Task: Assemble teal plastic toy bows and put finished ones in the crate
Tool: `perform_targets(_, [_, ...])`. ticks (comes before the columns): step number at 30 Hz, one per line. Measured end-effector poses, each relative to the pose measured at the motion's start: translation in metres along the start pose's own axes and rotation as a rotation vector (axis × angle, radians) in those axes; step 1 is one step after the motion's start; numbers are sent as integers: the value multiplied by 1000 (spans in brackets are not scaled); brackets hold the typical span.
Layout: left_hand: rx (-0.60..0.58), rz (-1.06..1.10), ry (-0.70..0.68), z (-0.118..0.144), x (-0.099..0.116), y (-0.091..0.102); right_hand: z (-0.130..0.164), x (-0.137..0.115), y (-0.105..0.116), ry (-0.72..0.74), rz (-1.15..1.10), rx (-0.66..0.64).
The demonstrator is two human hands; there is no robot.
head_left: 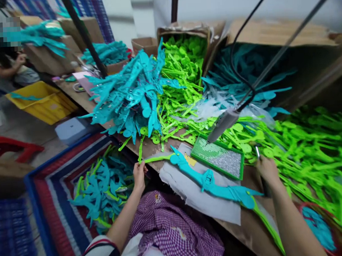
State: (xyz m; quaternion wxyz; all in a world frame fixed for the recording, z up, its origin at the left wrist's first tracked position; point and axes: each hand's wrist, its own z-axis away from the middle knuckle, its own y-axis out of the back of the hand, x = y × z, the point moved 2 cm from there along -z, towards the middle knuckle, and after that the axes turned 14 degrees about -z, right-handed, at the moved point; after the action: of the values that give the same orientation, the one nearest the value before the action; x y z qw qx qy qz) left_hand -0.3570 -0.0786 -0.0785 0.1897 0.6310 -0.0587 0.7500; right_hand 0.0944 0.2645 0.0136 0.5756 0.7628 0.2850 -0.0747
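Observation:
My left hand (139, 174) pinches the end of a thin green plastic strip (157, 158) at the bench's front edge. The strip joins a long teal plastic piece (210, 181) lying across a grey cloth (191, 193). My right hand (267, 170) is closed on a dark, metal-tipped tool (258, 154), just right of a green tray of small screws (219, 157). A hanging power screwdriver (223, 124) points its tip at that tray.
Piles of teal parts (132, 94) and green parts (302, 145) cover the bench, with cardboard boxes (269, 33) behind. A striped bag (58, 208) of finished pieces sits on the floor at left. Another person (6, 67) works at far left beside a yellow crate (42, 101).

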Motion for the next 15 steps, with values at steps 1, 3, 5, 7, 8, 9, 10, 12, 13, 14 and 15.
perform_targets(1, [12,3,-10,1,1,2,10,-7,5,-5,17,24])
perform_targets(3, [34,-4,-40,3,2,6,41,-34,12,62,18,59])
perform_targets(5, [63,-40,-89,6,2,11,84,-73,10,268,-166,-49])
perform_targets(7, [101,-95,-149,10,6,17,129,-115,1,437,-272,-189])
perform_targets(8, [134,-125,-185,11,10,19,148,-134,-5,503,-216,-254])
perform_targets(9, [179,-150,-226,12,15,22,162,-149,-10,555,-150,-259])
perform_targets(10, [223,-171,-272,12,23,23,172,-160,-15,571,-97,-252])
perform_targets(12, [309,-180,-377,8,43,21,177,-171,-23,553,6,-292])
perform_targets(13, [313,-151,-413,5,53,16,175,-172,-26,522,36,-320])
perform_targets(14, [290,-103,-431,1,64,9,172,-170,-28,490,53,-344])
perform_targets(15, [267,-34,-436,-2,75,1,168,-167,-28,468,52,-340])
